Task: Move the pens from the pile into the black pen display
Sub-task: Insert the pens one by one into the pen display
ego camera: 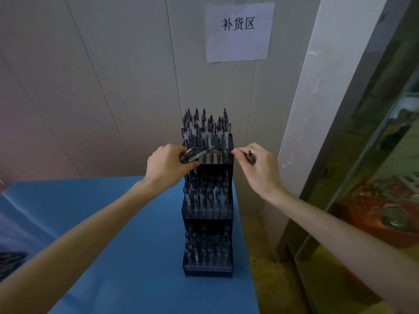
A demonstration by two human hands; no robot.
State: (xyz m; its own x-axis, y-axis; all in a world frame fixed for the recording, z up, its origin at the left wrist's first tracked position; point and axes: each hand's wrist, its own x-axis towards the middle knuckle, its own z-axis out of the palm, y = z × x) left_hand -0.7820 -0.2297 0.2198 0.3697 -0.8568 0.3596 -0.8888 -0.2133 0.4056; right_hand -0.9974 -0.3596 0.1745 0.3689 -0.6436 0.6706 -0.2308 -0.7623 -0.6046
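Note:
A tall black three-tier pen display point(207, 271) stands on the blue table near its right edge, with several pens upright in each tier. My left hand point(167, 166) is at the left side of the top tier and grips a small bunch of pens point(197, 155) that point right across the tier's front. My right hand point(258, 166) is at the top tier's right corner with its fingers curled round a dark pen point(250, 157), whose end sticks up out of the fist. The pile of pens point(10, 262) lies at the far left edge, mostly cut off.
The blue table point(127, 245) ends just right of the display. A wall with a paper sign point(239, 31) stands close behind. A glass-fronted cabinet point(362, 177) fills the right side, with a gap of floor between it and the table.

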